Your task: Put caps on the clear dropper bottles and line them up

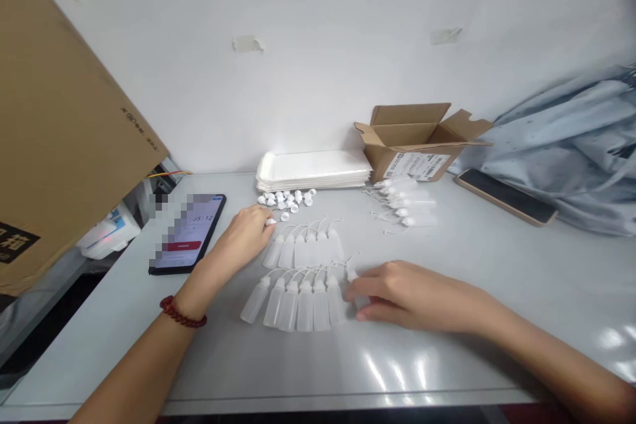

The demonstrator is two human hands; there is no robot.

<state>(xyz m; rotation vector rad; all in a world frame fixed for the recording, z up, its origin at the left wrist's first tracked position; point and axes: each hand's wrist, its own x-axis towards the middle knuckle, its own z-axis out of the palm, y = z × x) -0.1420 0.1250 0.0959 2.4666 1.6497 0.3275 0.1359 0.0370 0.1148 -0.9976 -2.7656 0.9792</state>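
Note:
My left hand [243, 238] reaches toward a scatter of small white caps [285, 199] and pinches one white cap [271, 221] at its fingertips. My right hand [402, 295] lies on the white table [497, 278], fingers curled round a small translucent squeeze bottle [352, 274] at the right end of the near row. Two rows of these bottles lie side by side: the near row [298, 301] and the far row [308, 248]. More bottles [407, 202] lie loose farther right.
A stack of white trays [313, 169] rests against the wall beside an open cardboard box [415, 139]. A phone [189, 232] lies at left, another dark phone [507, 195] at right near blue cloth [571, 146]. A large cardboard sheet [54, 126] leans at left.

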